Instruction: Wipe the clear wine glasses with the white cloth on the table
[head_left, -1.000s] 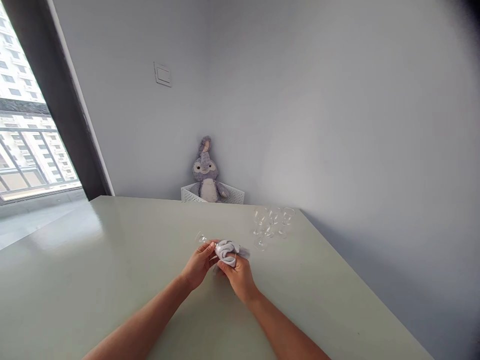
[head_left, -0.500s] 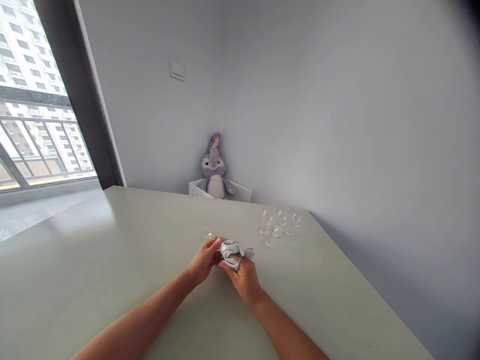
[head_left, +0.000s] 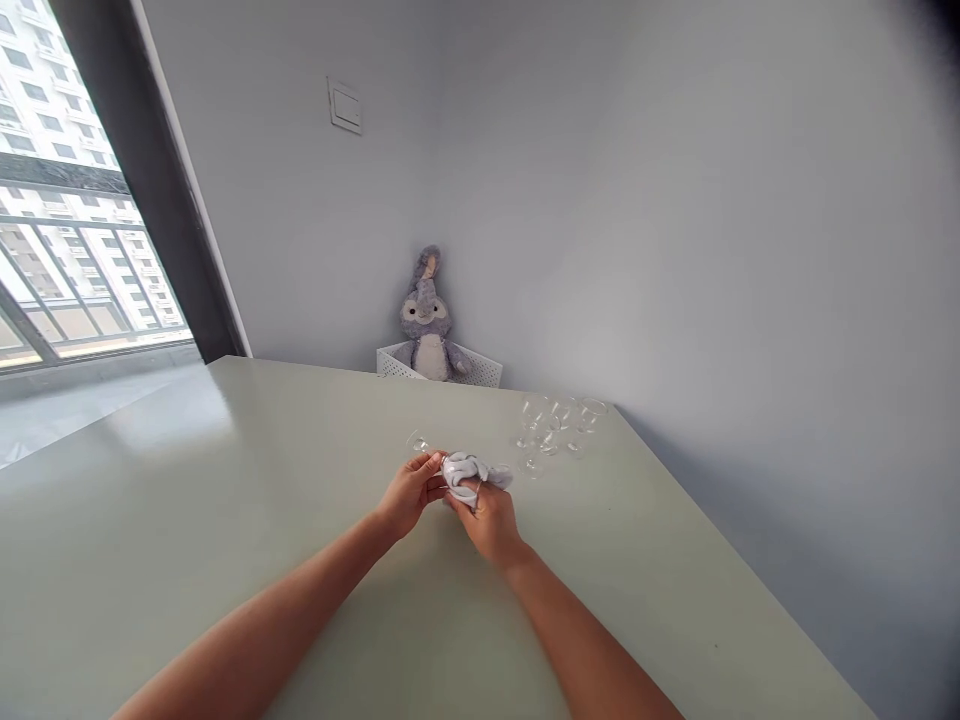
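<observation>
My left hand (head_left: 409,494) is closed around the stem side of a clear stemmed glass (head_left: 418,442), which lies tilted with its round foot pointing away to the left. Bunched at the bowl end is a white cloth (head_left: 465,470), gripped by my right hand (head_left: 493,522). Some of the cloth seems pushed into the bowl, with a loose end hanging out to the right. Fingers and cloth hide most of the bowl, so I cannot tell how deep the cloth goes.
Several clear stemmed glasses (head_left: 551,425) stand grouped at the far right of the pale green table (head_left: 300,460). Behind the table's far edge, a grey plush rabbit (head_left: 429,325) sits in a white perforated basket (head_left: 484,370). Grey walls (head_left: 637,200) meet in the corner.
The whole scene sits slightly higher in view now as the head tilts down. The cloth has shifted and turned a little at the glass; both hands keep their hold.
</observation>
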